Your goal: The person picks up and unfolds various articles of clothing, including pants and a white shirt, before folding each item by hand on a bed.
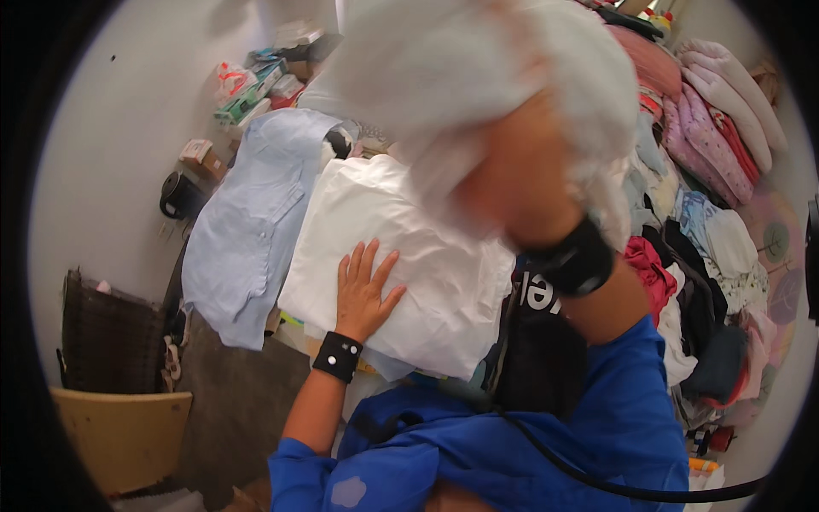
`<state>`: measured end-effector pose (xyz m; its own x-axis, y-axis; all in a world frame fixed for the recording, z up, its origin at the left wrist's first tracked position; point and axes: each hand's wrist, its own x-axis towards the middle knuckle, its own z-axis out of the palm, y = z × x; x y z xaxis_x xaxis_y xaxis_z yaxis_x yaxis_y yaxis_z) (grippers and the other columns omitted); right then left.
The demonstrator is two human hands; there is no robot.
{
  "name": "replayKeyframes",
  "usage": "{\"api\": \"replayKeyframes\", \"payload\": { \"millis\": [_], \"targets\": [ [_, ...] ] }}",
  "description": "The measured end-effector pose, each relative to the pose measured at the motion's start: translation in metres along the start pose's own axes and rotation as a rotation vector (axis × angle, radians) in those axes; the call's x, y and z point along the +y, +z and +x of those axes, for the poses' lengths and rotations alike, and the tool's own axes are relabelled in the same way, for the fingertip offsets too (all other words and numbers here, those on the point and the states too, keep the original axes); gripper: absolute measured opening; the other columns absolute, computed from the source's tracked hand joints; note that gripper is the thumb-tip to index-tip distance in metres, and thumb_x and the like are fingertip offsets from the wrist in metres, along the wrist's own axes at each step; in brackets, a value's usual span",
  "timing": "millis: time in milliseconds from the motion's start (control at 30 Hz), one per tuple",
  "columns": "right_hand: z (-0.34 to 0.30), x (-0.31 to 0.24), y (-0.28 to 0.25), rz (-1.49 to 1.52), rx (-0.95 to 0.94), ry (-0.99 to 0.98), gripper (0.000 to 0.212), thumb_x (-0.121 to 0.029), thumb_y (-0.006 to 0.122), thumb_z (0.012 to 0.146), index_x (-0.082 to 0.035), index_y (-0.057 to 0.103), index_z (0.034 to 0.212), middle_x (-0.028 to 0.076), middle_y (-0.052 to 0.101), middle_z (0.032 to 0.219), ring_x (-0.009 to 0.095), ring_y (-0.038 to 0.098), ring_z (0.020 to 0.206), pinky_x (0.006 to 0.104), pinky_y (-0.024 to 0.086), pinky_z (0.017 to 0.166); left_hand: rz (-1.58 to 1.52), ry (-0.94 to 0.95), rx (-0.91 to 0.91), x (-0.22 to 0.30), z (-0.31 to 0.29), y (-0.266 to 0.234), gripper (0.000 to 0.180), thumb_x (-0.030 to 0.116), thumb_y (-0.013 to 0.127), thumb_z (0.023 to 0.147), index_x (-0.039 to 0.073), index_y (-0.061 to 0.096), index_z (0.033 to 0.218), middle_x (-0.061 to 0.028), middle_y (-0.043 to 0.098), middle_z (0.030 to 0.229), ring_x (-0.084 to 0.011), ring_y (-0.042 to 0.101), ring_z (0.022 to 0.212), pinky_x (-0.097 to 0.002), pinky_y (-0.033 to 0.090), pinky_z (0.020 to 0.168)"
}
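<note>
My left hand [365,294] lies flat with fingers spread on a folded white garment [341,213]. Raised in front of me, my right hand [525,171] grips a whitish cloth [409,64], both smeared by motion. The cloth spreads across the top middle and hides part of the pile behind; its kind does not show. Left of the white garment lies a light blue shirt [247,222], buttons showing, its lower end hanging over an edge. Dark clothing with white lettering [537,358] lies below my right wrist.
Heaped clothes [725,230] and folded quilts [708,145] fill the right side. Boxes and bags [256,90] stand along the wall at the far left, near a black mug [181,196]. A yellow panel [119,435] stands at lower left. A black cable [631,491] crosses my lap.
</note>
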<state>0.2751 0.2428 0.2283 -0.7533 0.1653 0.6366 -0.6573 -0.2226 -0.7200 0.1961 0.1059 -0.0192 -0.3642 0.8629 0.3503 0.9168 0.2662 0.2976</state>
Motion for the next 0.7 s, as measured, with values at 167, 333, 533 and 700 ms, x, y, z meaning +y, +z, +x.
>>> {"api": "replayKeyframes", "payload": {
  "millis": [167, 333, 533, 700],
  "targets": [
    [-0.076, 0.084, 0.049, -0.444, -0.404, 0.139, 0.063, -0.004, 0.064, 0.064, -0.004, 0.037, 0.121, 0.013, 0.043, 0.116, 0.027, 0.041, 0.109, 0.0331, 0.032, 0.093, -1.461, -0.492, -0.004, -0.024, -0.046, -0.024, 0.048, 0.034, 0.050, 0.080, 0.010, 0.042, 0.121, -0.0141, 0.038, 0.125, -0.0279, 0.035, 0.116, -0.0383, 0.027, 0.096],
    [-0.141, 0.093, 0.033, -0.623, -0.537, 0.379, 0.067, -0.002, 0.063, 0.063, -0.008, 0.034, 0.123, 0.014, 0.041, 0.115, 0.030, 0.046, 0.101, 0.0327, 0.040, 0.083, -2.077, -0.707, 0.256, -0.039, -0.073, -0.047, 0.046, 0.034, 0.045, 0.082, 0.009, 0.041, 0.121, -0.0123, 0.040, 0.124, -0.0266, 0.038, 0.114, -0.0382, 0.029, 0.095],
    [-0.170, 0.074, 0.012, -0.826, -0.370, 0.492, 0.057, -0.003, 0.059, 0.066, -0.010, 0.038, 0.119, 0.013, 0.048, 0.104, 0.031, 0.050, 0.092, 0.0342, 0.043, 0.074, -2.214, -0.748, 0.352, -0.041, -0.064, -0.037, 0.045, 0.034, 0.038, 0.085, 0.007, 0.039, 0.121, -0.0101, 0.042, 0.123, -0.0252, 0.041, 0.112, -0.0380, 0.033, 0.094],
    [-0.157, 0.057, -0.020, -0.641, 0.291, 0.725, 0.024, -0.017, 0.048, 0.085, -0.001, 0.051, 0.103, 0.005, 0.058, 0.088, 0.010, 0.050, 0.078, 0.0214, 0.041, 0.068, -2.195, -0.842, 0.436, -0.040, -0.068, -0.048, 0.044, 0.034, 0.033, 0.088, 0.006, 0.038, 0.121, -0.0082, 0.044, 0.122, -0.0240, 0.044, 0.110, -0.0379, 0.035, 0.093]
  ]
}}
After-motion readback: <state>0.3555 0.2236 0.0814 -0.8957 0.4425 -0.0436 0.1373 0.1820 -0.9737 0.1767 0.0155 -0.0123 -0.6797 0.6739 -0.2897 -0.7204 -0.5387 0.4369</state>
